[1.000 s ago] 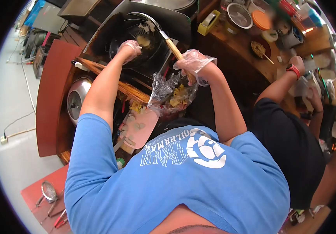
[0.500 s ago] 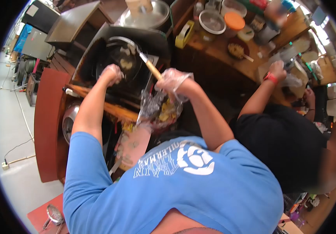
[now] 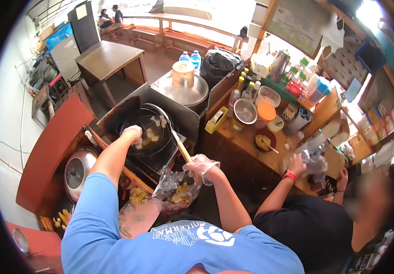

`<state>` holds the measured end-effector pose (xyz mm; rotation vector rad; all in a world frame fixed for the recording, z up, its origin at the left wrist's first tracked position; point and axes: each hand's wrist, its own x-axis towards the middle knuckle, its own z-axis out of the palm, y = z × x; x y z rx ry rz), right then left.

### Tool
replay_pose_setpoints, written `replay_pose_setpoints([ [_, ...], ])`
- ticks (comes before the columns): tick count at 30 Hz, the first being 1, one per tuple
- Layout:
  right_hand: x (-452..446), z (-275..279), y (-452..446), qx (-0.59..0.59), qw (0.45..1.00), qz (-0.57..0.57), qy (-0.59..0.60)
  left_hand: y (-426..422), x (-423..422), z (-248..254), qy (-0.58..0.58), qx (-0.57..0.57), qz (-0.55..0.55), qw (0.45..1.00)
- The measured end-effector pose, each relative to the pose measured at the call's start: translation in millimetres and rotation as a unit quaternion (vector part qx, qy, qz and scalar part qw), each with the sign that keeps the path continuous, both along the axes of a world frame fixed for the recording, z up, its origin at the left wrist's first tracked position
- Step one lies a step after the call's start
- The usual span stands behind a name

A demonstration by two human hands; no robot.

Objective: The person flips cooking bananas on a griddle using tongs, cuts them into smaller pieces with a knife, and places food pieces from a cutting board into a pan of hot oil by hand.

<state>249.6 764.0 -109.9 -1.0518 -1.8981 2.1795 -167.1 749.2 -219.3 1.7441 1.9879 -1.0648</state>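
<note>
My right hand point(image 3: 201, 168), in a clear plastic glove, is closed around the wooden handle of a wire skimmer point(image 3: 181, 147). The skimmer's metal end reaches into a dark wok point(image 3: 130, 148), where several pale yellow food pieces point(image 3: 152, 135) lie in dark liquid. Over the wok's left side is my left hand point(image 3: 134, 134), also gloved, with fingers curled downward; what they hold, if anything, is hidden. Below my right hand sits a clear plastic bag point(image 3: 162, 185) with yellow food inside. A pink cutting board point(image 3: 143, 219) bearing pale pieces lies nearer my body.
A metal guard point(image 3: 169, 112) surrounds the stove. Behind it stands a large steel pot point(image 3: 194, 93) with a steamer basket point(image 3: 183, 73). On the right, a wooden counter point(image 3: 233, 137) carries bowls and bottles; a co-worker point(image 3: 316, 219) in black handles a plastic bag there.
My view has tilted up, bringing more of the room into sight. My left hand stays over the wok, and my right hand keeps its hold on the skimmer.
</note>
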Motion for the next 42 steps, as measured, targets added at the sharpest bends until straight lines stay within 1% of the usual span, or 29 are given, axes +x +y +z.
replay_pose_setpoints([
  [2, -2.1, 2.2, -1.3, -0.007, 1.0, -0.001, -0.028, -0.8, -2.6, -2.2, -0.018, 0.007, 0.018, 1.0],
  [3, -2.3, 0.4, -1.6, -0.003, 1.0, 0.003, -0.029, 0.6, -3.3, -3.0, -0.011, -0.011, -0.005, 1.0],
  [4, -2.4, -4.0, -1.2, -0.011, 0.999, 0.001, -0.033, 0.7, -4.4, -4.2, -0.012, -0.008, 0.0, 1.0],
  [6, -3.8, -9.0, -1.0, -0.019, 0.999, 0.002, -0.039, -0.1, -2.9, -6.2, -0.06, 0.034, 0.081, 0.994],
  [7, -4.3, -10.2, -1.0, -0.016, 0.999, 0.0, -0.044, -0.6, -3.4, -6.4, -0.061, 0.035, 0.085, 0.994],
  [9, -4.0, -9.9, -2.2, -0.013, 0.999, 0.001, -0.05, 2.4, -7.8, -14.2, -0.04, -0.024, 0.054, 0.997],
  [10, -3.3, -8.5, -2.9, -0.012, 0.999, -0.001, -0.043, 3.2, -10.5, -17.9, -0.041, -0.024, 0.06, 0.997],
  [12, -3.2, -6.5, -3.9, -0.011, 0.999, 0.003, -0.035, 3.2, -11.2, -16.8, -0.025, -0.056, 0.007, 0.998],
  [13, -3.6, -6.2, -4.4, -0.004, 0.999, -0.002, -0.047, 2.3, -12.1, -16.3, -0.017, -0.054, 0.01, 0.998],
  [14, -4.6, -5.0, -4.8, 0.003, 0.998, -0.006, -0.058, -4.8, -6.6, -6.2, -0.012, -0.009, -0.011, 1.0],
  [15, -6.3, -0.9, -5.5, 0.001, 0.997, -0.006, -0.077, -8.3, -5.5, 1.9, -0.018, -0.02, -0.025, 0.999],
  [16, -4.7, 4.8, -8.1, 0.001, 0.998, -0.006, -0.069, -11.0, -5.8, 10.8, -0.025, -0.032, -0.038, 0.998],
  [17, -4.6, 2.9, -9.1, -0.006, 0.998, -0.013, -0.059, -15.6, -6.0, 16.0, -0.05, 0.001, 0.014, 0.999],
  [19, -4.4, 3.8, -10.9, -0.018, 0.998, -0.022, -0.051, -12.3, -16.5, 6.2, -0.033, -0.014, -0.004, 0.999],
  [23, -7.0, 2.1, -8.9, -0.001, 0.997, -0.008, -0.08, -15.5, -8.0, 28.2, -0.009, -0.02, -0.059, 0.998],
  [24, -7.0, 0.3, -8.6, -0.001, 0.997, -0.008, -0.077, -12.8, -8.0, 31.6, -0.002, -0.056, -0.041, 0.998],
  [25, -6.8, 1.1, -9.3, -0.004, 0.997, -0.01, -0.077, -12.5, -8.9, 33.6, 0.0, -0.068, -0.049, 0.996],
  [26, -6.6, 1.8, -10.2, -0.008, 0.997, -0.012, -0.076, -14.9, -13.9, 31.6, -0.014, -0.056, -0.03, 0.998],
  [29, -5.6, 2.4, -11.0, -0.011, 0.997, -0.016, -0.078, -18.8, -19.4, 24.1, -0.009, -0.059, -0.054, 0.997],
  [31, -4.8, 4.8, -11.9, -0.016, 0.997, -0.017, -0.08, -26.5, -23.3, 23.6, -0.119, 0.039, 0.08, 0.989],
  [32, -4.1, 8.6, -12.9, -0.011, 0.997, -0.018, -0.077, -27.3, -21.7, 25.9, -0.119, 0.036, 0.08, 0.989],
  [34, -3.1, 7.2, -11.5, -0.012, 0.997, -0.019, -0.077, -26.9, -16.7, 28.9, -0.138, 0.034, 0.128, 0.982],
  [36, -1.9, -2.1, -7.6, -0.021, 0.999, -0.006, -0.045, -24.5, -15.1, 32.1, -0.14, 0.003, 0.137, 0.981],
  [37, -2.0, -6.1, -6.6, -0.015, 0.999, -0.007, -0.044, -26.6, -20.8, 31.0, -0.153, 0.022, 0.121, 0.981],
  [38, -0.9, -10.2, -5.7, 0.005, 1.0, 0.004, -0.028, -23.3, -40.1, 5.6, -0.154, 0.033, 0.084, 0.984],
  [39, 0.1, -10.9, -6.9, 0.005, 0.999, 0.003, -0.039, -26.5, -35.3, 18.6, -0.163, 0.043, 0.061, 0.984],
  [40, -0.8, -10.0, -7.1, 0.007, 0.999, 0.003, -0.049, -22.8, -46.6, 3.8, -0.146, 0.038, 0.086, 0.985],
  [41, -0.1, -12.7, -7.9, -0.002, 0.999, 0.006, -0.044, -21.1, -50.9, -3.6, -0.12, 0.036, 0.07, 0.99],
  [42, -0.1, -14.1, -7.7, -0.007, 0.999, 0.008, -0.036, -24.6, -45.4, 9.9, -0.151, 0.059, 0.114, 0.98],
])
